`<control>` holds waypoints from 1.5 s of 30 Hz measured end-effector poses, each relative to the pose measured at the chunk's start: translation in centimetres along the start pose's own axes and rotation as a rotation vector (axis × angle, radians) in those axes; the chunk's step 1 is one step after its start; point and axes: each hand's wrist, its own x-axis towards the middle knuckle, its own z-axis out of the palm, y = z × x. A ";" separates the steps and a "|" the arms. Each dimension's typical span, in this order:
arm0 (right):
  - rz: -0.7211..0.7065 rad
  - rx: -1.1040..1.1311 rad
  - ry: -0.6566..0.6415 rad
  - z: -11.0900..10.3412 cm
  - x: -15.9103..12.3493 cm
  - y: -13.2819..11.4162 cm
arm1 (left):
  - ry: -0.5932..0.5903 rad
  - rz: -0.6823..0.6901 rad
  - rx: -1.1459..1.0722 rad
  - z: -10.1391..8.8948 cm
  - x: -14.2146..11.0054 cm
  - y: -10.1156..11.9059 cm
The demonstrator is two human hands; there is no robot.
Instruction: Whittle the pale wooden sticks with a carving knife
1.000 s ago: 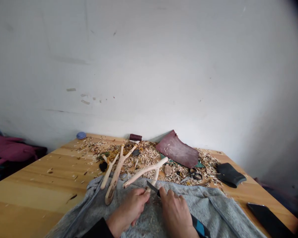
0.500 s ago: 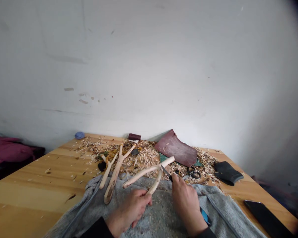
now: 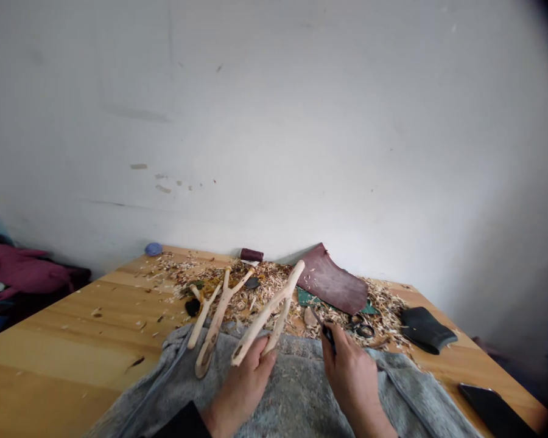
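Head view: a peeled forked branch (image 3: 267,313) is held tilted up above the left hand (image 3: 244,389), closed around its stem; a knife (image 3: 327,333) is gripped in the right hand (image 3: 351,380), just apart (paring seems under way, more cutting looks called for).

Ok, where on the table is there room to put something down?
Bare wood shows on the tabletop left of the grey fleece, with a smaller strip between the black pad and the phone. It's crowded behind the fleece, where shavings surround the forked branches and scissors.
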 end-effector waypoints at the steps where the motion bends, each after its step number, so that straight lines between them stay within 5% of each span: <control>1: -0.021 0.043 0.025 -0.1 -0.1 -0.2 | 0.031 0.000 -0.032 0.1 0.0 -0.2; 8: -0.009 0.452 -0.107 -1.3 -0.5 -2.2 | 0.131 0.126 -0.119 1.5 0.4 -1.6; 18: 0.025 0.458 -0.342 -1.5 -0.9 -3.2 | 0.188 0.121 -0.161 2.4 -0.1 -1.9; 24: 0.089 0.438 -0.301 -2.0 0.1 -2.1 | 0.083 0.140 -0.264 1.5 -0.7 -0.8; 26: 0.058 0.438 -0.307 -2.3 0.5 -1.3 | 0.212 0.127 -0.266 1.1 0.0 -1.3; 28: -0.021 0.413 -0.312 -2.8 0.8 -0.5 | 0.481 0.136 -0.201 0.4 0.8 -2.0; 30: -0.120 0.365 -0.323 -3.3 1.0 -0.2 | 0.671 0.255 -0.067 -0.7 1.4 -2.5; 32: -0.209 0.353 -0.370 -3.9 1.1 -0.4 | 0.739 0.441 0.114 -1.9 1.5 -2.5; 36: -0.319 0.414 -0.460 -4.4 1.0 -1.7 | 0.360 0.630 0.484 -2.8 1.0 -1.3; 40: -0.280 0.495 -0.408 -4.1 1.3 -0.8 | -0.024 0.469 0.584 -2.3 0.9 -0.2; 42: -0.167 0.556 -0.312 -4.3 1.5 1.0 | -0.102 0.393 0.632 -2.1 1.1 -0.2; 45: 0.061 0.549 -0.191 -5.8 1.3 4.0 | -0.060 0.328 0.687 -2.0 1.4 -0.5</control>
